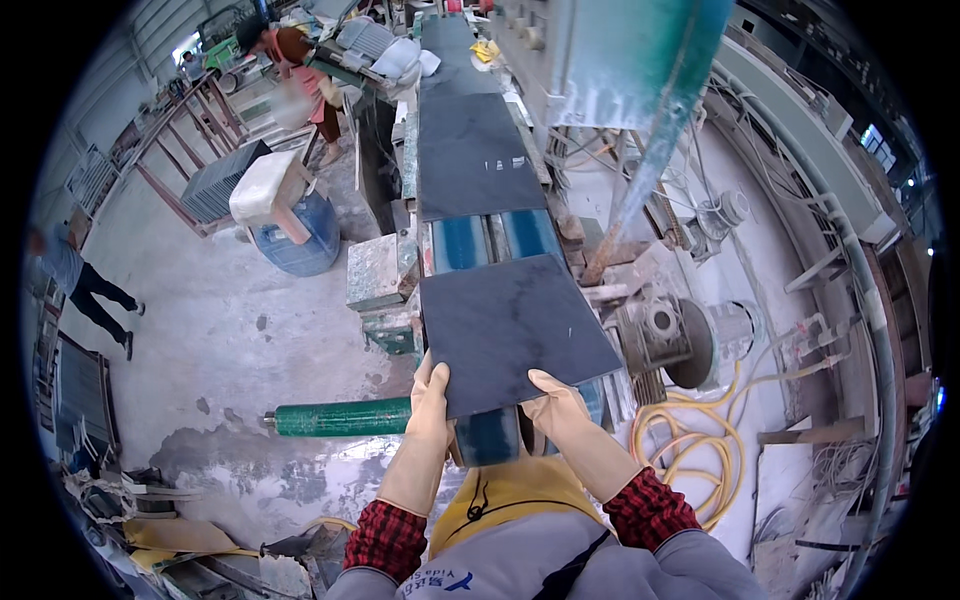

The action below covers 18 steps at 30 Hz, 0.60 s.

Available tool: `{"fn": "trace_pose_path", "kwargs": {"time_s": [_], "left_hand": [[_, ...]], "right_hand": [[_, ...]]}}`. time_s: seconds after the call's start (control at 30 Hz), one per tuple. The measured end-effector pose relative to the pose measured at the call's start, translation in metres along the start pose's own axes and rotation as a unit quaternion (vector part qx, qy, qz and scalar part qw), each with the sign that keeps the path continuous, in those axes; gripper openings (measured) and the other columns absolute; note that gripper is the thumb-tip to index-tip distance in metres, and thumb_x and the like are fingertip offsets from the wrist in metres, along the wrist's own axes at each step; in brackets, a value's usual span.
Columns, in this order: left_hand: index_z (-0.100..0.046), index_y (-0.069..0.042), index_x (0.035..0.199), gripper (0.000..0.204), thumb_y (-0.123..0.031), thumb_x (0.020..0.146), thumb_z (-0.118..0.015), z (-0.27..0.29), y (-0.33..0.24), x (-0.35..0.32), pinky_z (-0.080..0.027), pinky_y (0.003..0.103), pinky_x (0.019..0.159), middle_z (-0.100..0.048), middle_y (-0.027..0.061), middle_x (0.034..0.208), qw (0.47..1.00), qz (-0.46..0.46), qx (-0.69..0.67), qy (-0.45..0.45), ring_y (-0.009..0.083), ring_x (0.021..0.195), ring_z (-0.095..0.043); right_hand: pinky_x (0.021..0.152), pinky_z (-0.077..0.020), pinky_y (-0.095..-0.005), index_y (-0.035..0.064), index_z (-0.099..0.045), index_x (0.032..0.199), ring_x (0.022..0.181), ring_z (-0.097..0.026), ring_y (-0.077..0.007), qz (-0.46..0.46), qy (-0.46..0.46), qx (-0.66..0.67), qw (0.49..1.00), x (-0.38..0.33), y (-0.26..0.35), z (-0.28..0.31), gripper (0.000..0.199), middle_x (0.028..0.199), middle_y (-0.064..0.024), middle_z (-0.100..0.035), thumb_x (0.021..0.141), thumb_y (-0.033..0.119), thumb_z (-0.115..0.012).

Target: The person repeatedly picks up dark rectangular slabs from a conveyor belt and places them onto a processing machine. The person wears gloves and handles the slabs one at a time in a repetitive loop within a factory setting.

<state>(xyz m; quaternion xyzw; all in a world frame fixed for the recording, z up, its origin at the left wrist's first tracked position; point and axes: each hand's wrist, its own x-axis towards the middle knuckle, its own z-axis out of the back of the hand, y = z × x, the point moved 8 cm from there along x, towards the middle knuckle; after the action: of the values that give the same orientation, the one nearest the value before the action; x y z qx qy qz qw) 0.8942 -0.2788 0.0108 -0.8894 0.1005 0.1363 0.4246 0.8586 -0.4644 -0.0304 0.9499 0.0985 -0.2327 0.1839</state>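
Note:
A dark grey stone slab [515, 325] lies over the near end of a conveyor with blue belts [488, 437]. My left hand [430, 405], in a cream rubber glove, grips the slab's near left corner. At the near edge, farther right, my right hand [560, 405] in a matching glove holds it with the thumb on top. The fingers under the slab are hidden on both hands. Farther along the conveyor rests another dark slab [475, 160], apart from the one I hold, with blue belt showing between them.
A green roller [342, 418] sticks out left of the conveyor. Beyond it stand a blue drum [298, 238] and a stack of grey slabs [222, 182]. To the right are a motor [660, 325] and a coiled yellow hose [690, 450]. Two people work or walk at the left.

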Motion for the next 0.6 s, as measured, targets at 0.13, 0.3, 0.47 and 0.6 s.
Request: {"fn": "trace_pose_path", "kwargs": {"time_s": [0.13, 0.3, 0.47, 0.6], "left_hand": [[-0.035, -0.006, 0.148, 0.055, -0.014, 0.096, -0.054, 0.000, -0.010, 0.054, -0.047, 0.038, 0.101, -0.051, 0.0130, 0.137, 0.999, 0.032, -0.010, 0.013, 0.0236, 0.123, -0.052], [-0.040, -0.008, 0.146, 0.051, -0.013, 0.097, -0.052, 0.012, -0.012, 0.117, -0.049, 0.036, 0.099, -0.052, 0.0111, 0.137, 1.000, 0.027, -0.011, 0.004, 0.0228, 0.122, -0.053], [-0.039, -0.009, 0.147, 0.054, -0.012, 0.095, -0.054, 0.004, -0.023, 0.148, -0.047, 0.037, 0.101, -0.053, 0.0098, 0.135, 0.998, 0.056, -0.006, 0.001, 0.0224, 0.120, -0.054], [-0.043, -0.015, 0.145, 0.051, -0.016, 0.095, -0.052, 0.006, -0.025, 0.163, -0.050, 0.039, 0.096, -0.052, 0.0108, 0.136, 0.998, 0.061, 0.024, -0.003, 0.0235, 0.121, -0.053]], "right_hand": [[0.097, -0.0503, -0.0456, -0.0004, -0.056, 0.117, 0.113, -0.060, -0.0296, 0.020, -0.010, -0.017, 1.000, 0.053, 0.004, -0.008, 0.026, 0.122, -0.0142, -0.061, 0.091, 0.001, -0.058], [0.091, -0.0552, -0.0428, -0.0007, -0.059, 0.110, 0.104, -0.065, -0.0289, 0.037, -0.042, 0.028, 0.998, 0.103, 0.010, -0.018, 0.022, 0.111, -0.0132, -0.065, 0.088, -0.006, -0.057], [0.098, -0.0533, -0.0434, -0.0022, -0.057, 0.116, 0.108, -0.064, -0.0299, 0.057, -0.058, 0.027, 0.996, 0.137, 0.016, -0.026, 0.028, 0.119, -0.0147, -0.063, 0.088, -0.004, -0.057], [0.099, -0.0524, -0.0437, -0.0027, -0.056, 0.119, 0.110, -0.063, -0.0303, 0.060, -0.061, 0.034, 0.996, 0.150, 0.018, -0.023, 0.031, 0.121, -0.0151, -0.062, 0.089, -0.004, -0.056]]}}
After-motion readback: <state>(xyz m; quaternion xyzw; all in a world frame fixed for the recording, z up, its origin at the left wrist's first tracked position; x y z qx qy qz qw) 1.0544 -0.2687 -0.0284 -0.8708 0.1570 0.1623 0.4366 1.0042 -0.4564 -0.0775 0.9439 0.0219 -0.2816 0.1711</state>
